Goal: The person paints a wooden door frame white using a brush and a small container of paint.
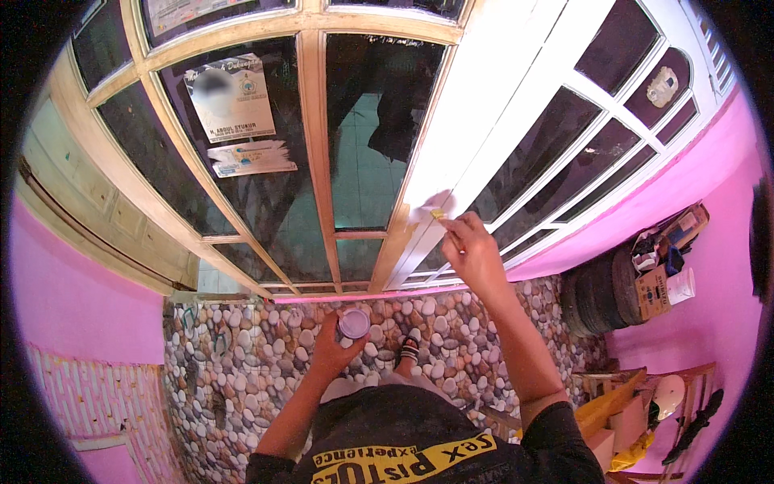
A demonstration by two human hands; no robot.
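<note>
Tan wooden-framed glazing [318,145] fills the area left of the white post [455,145]; all positions are referred to this post. Pebble-patterned floor [266,387] spreads from its foot. White-framed glazing [592,90] adjoins on the right, with a pink wall [734,278] farther right. The post is mostly white; tan wood shows along its lower left edge.

Person in a black shirt [379,415] with yellow printing stands before the post, both arms extended toward it.

Black tires [588,302] stand together well right of the post's foot; a cardboard box [653,292] is at their right side. Pale paper sheet [234,101]: on the glass, left of the post. White helmet [667,395]: right of the post, nearer the person than the tires.

Right-hand grip [470,246]: just right of the post's lower part, fingers closed around a paintbrush [439,215]. Left-hand grip [332,348]: left of the post's foot, above the floor, curled around the side of a round cup [354,324].

Cup: apart from the post, mouth upward, pale lilac contents. Brush: yellowish tip directed at the post's lower face, shadow just beside it; contact cannot be determined.
</note>
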